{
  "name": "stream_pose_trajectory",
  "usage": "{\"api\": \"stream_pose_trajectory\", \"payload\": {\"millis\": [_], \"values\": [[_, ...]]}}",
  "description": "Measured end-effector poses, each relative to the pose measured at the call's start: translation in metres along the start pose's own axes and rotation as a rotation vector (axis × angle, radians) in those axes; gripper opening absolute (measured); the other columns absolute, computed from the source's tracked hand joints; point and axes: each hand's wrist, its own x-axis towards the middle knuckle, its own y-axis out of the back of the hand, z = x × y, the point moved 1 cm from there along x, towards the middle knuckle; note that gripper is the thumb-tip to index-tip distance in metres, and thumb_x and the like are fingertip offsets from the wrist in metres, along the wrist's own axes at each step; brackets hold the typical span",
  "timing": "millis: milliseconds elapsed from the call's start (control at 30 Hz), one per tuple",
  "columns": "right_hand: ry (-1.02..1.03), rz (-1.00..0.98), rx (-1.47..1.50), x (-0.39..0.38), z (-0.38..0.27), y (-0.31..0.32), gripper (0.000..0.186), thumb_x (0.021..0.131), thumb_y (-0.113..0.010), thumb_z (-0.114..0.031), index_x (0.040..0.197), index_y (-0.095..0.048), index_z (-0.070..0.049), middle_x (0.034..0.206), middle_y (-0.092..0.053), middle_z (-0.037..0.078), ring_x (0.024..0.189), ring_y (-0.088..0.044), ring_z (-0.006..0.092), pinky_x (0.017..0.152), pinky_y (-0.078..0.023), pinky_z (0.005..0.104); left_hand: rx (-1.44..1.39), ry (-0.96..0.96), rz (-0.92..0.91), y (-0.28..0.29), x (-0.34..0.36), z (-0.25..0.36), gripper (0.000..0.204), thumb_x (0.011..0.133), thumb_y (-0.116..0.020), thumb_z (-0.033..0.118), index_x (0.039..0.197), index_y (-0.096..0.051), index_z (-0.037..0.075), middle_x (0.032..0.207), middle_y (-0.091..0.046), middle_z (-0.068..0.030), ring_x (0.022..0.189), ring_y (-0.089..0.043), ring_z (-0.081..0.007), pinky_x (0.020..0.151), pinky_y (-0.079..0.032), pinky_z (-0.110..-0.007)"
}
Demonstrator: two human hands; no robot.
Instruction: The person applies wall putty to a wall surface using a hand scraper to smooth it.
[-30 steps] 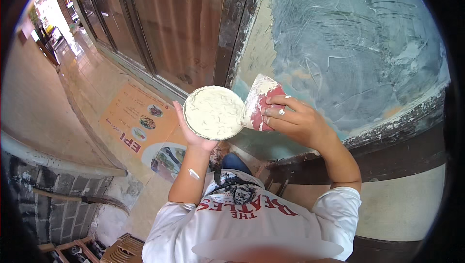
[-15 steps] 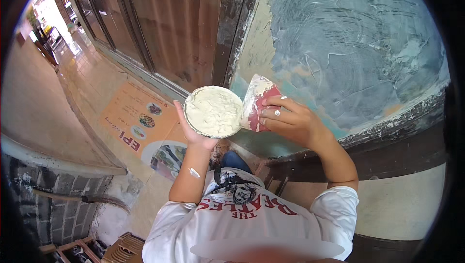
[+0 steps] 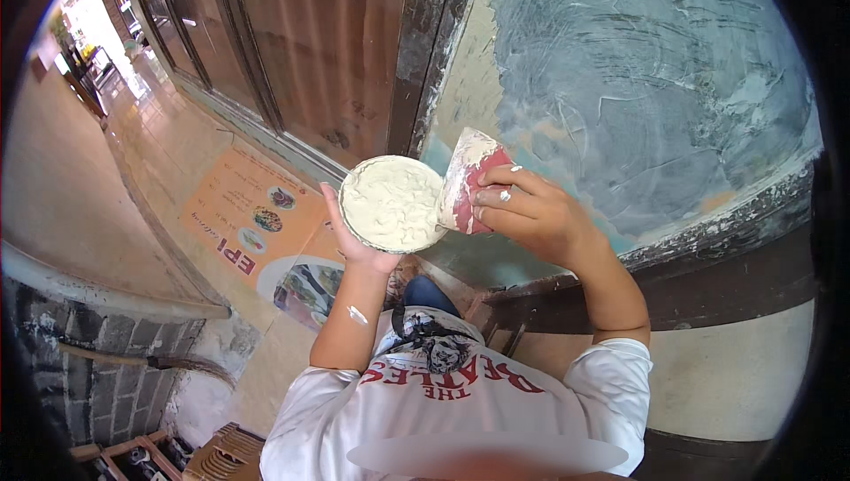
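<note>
Cupping tub (image 3: 356,238) of putty (image 3: 390,202) from beneath with left hand (image 3: 351,247) | gripping red scraper (image 3: 467,201) in right hand (image 3: 542,217), beside tub's right rim, maybe touching | could shed putty if over-tilted; could tip tub by pressing rim, given one-palm support | coated edge pointing left, tubward; long axis near-vertical in view, top leaning slightly right

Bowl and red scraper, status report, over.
Left hand holding bowl of pale paste. Right hand gripping red scraper, at bowl's rim. Patched wall beyond right hand.
</note>
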Motion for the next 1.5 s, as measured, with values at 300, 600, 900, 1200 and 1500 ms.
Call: {"api": "stream_pose_trajectory", "payload": {"millis": [300,600,900,1200,1500], "values": [[-0.068,-0.036,-0.043,-0.003,-0.002,0.009,0.023,0.078,-0.068,-0.011,0.1,-0.071,-0.015,0.114,-0.069,-0.001,0.116,-0.063,0.0243,0.091,-0.056,0.039,-0.02,-0.007,0.004,0.005,0.005,0.0,0.089,0.097,-0.032,0.076,0.142,-0.054,0.003,0.145,-0.056,-0.0206,0.129,-0.055,-0.0415,0.11,-0.044,-0.057],[-0.071,0.047,-0.023,-0.002,0.007,0.013,0.036,0.066,-0.075,0.008,0.1,-0.073,-0.005,0.108,-0.074,0.006,0.107,-0.068,0.0302,0.087,-0.058,0.0385,-0.168,0.07,-0.242,0.007,0.005,0.0,0.09,0.097,-0.03,0.078,0.145,-0.053,0.004,0.149,-0.052,-0.0208,0.133,-0.051,-0.0431,0.112,-0.041,-0.06],[-0.396,0.421,-0.052,-0.028,0.048,-0.011,0.025,0.076,-0.069,0.01,0.098,-0.073,0.0,0.091,-0.073,0.012,0.083,-0.069,0.0303,0.074,-0.055,0.036,-0.125,0.116,-0.121,0.01,0.004,-0.003,0.095,0.09,-0.032,0.084,0.15,-0.047,0.012,0.156,-0.044,-0.0187,0.138,-0.045,-0.0475,0.105,-0.033,-0.079],[-0.898,0.496,0.006,-0.08,0.122,-0.045,0.02,0.093,-0.071,-0.015,0.106,-0.073,0.0,0.096,-0.074,0.018,0.084,-0.072,0.0299,0.073,-0.054,0.0367,-0.125,0.075,-0.134,0.021,0.0,0.006,0.093,0.091,-0.033,0.083,0.15,-0.047,0.013,0.158,-0.04,-0.0179,0.139,-0.04,-0.0502,0.102,-0.026,-0.087],[-0.905,0.396,-0.287,-0.077,0.128,-0.073,0.019,0.094,-0.067,-0.02,0.107,-0.074,-0.008,0.103,-0.074,0.014,0.096,-0.068,0.0363,0.083,-0.053,0.0442,-0.064,0.019,-0.034,0.022,0.005,0.008,0.093,0.091,-0.032,0.083,0.151,-0.046,0.013,0.159,-0.039,-0.0184,0.139,-0.04,-0.0513,0.099,-0.027,-0.088]]}}
